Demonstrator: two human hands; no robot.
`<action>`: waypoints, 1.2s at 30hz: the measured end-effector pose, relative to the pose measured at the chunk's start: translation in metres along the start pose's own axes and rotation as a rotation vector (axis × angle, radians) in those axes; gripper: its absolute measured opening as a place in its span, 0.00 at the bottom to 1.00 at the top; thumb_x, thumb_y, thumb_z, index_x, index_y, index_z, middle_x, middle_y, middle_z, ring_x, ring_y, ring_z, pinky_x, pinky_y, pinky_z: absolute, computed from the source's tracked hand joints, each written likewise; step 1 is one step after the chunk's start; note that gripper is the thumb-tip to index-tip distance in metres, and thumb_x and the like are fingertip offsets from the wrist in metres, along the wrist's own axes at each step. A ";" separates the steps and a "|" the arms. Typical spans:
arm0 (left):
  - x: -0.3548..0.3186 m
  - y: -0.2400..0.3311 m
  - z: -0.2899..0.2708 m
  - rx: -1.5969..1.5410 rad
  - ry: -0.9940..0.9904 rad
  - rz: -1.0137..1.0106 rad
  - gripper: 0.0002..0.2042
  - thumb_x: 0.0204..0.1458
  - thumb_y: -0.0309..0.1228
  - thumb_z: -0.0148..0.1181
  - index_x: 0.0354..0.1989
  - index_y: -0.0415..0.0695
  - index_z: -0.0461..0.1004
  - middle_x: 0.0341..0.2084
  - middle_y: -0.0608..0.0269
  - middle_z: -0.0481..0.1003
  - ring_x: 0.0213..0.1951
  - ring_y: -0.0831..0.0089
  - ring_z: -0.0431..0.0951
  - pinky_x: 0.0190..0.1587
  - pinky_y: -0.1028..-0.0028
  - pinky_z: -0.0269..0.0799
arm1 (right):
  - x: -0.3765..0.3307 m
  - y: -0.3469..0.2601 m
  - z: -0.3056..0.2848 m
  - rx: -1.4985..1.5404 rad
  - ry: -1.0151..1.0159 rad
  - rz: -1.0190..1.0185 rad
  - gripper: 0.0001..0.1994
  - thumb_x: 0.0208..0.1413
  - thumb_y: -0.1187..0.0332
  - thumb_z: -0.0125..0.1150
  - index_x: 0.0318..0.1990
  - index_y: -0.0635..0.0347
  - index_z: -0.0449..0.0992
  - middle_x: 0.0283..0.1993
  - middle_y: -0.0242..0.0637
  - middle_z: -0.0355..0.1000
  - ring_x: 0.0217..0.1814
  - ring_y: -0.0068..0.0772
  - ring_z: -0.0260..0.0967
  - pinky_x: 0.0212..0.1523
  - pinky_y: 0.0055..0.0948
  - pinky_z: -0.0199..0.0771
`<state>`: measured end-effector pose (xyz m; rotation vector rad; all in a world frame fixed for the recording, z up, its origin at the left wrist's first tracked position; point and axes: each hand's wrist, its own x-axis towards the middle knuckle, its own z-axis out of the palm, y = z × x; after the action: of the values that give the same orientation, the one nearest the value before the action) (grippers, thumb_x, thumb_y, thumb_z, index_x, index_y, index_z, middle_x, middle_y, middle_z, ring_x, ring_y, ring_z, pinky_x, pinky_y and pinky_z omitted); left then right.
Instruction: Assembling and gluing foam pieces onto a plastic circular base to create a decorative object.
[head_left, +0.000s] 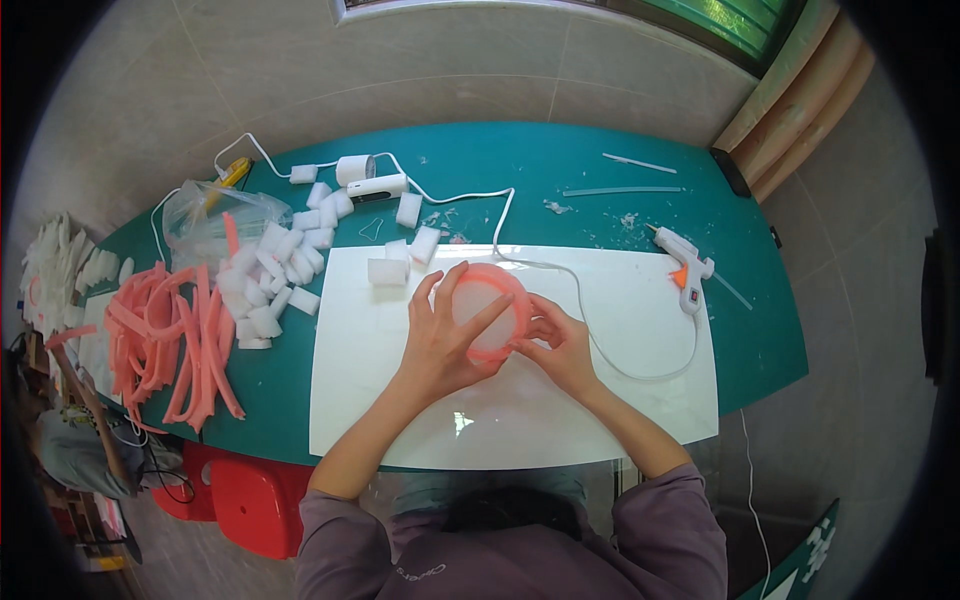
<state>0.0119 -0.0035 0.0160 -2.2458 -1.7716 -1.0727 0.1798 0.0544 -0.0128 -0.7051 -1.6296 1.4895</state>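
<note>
A round piece with a pale, whitish middle and a pink foam strip [521, 298] around its rim is between my hands, above a glossy white board [380, 420]. My left hand [438, 338] grips its left side, with fingers spread over the rim and across the face. On the right edge, the fingers of my right hand [562, 348] are bent and pressed against the strip. A white hot glue gun [684, 262] with an orange trigger rests at the board's far right corner. Its white cord curves across the board.
Pink foam strips [160, 325] lie heaped at the left of the green table [560, 150], beside many white foam blocks [265, 285] and a clear plastic bag [190, 215]. Glue sticks [625, 191] lie at the back. A red stool [262, 505] and another person's arm [95, 415] are at lower left.
</note>
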 end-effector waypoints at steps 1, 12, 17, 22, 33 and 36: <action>0.000 -0.001 0.002 -0.053 0.026 -0.008 0.35 0.21 0.34 0.69 0.47 0.68 0.67 0.57 0.52 0.49 0.52 0.45 0.54 0.50 0.53 0.56 | -0.001 -0.001 0.001 -0.088 0.003 -0.044 0.28 0.40 0.76 0.64 0.51 0.69 0.61 0.35 0.39 0.71 0.33 0.24 0.71 0.37 0.22 0.71; -0.001 -0.005 0.002 0.023 0.007 0.016 0.33 0.21 0.30 0.67 0.45 0.68 0.67 0.53 0.58 0.54 0.52 0.43 0.53 0.45 0.54 0.60 | 0.002 -0.012 0.005 -0.329 0.010 -0.183 0.29 0.35 0.76 0.66 0.50 0.63 0.65 0.41 0.40 0.69 0.33 0.25 0.71 0.34 0.22 0.71; 0.003 -0.017 -0.007 0.100 0.070 -0.082 0.30 0.23 0.30 0.66 0.44 0.63 0.68 0.54 0.56 0.53 0.52 0.44 0.53 0.45 0.54 0.60 | 0.005 -0.014 -0.004 -0.198 0.059 -0.161 0.21 0.41 0.78 0.61 0.47 0.63 0.67 0.45 0.39 0.67 0.36 0.23 0.67 0.36 0.20 0.69; 0.011 -0.036 -0.017 0.071 0.288 -0.265 0.33 0.27 0.29 0.65 0.49 0.53 0.62 0.53 0.51 0.52 0.53 0.48 0.52 0.51 0.57 0.56 | 0.008 -0.023 -0.023 -0.008 0.180 -0.014 0.09 0.49 0.75 0.53 0.40 0.66 0.71 0.39 0.35 0.69 0.33 0.20 0.65 0.39 0.19 0.65; 0.007 -0.030 -0.028 -1.127 0.289 -0.686 0.40 0.37 0.45 0.58 0.59 0.54 0.42 0.53 0.58 0.50 0.51 0.63 0.58 0.45 0.67 0.66 | 0.017 -0.010 -0.044 0.243 0.270 0.044 0.14 0.56 0.65 0.46 0.21 0.62 0.66 0.22 0.33 0.65 0.24 0.21 0.60 0.30 0.20 0.61; 0.010 -0.023 -0.029 -1.376 0.174 -0.739 0.42 0.36 0.46 0.59 0.59 0.55 0.41 0.52 0.58 0.51 0.52 0.62 0.58 0.46 0.64 0.65 | 0.014 -0.008 -0.049 0.063 0.244 0.041 0.17 0.57 0.64 0.44 0.17 0.61 0.64 0.20 0.34 0.65 0.20 0.21 0.59 0.27 0.19 0.60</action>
<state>-0.0213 -0.0017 0.0355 -1.5668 -2.0845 -3.2656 0.2154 0.0910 -0.0033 -0.8544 -1.3861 1.4166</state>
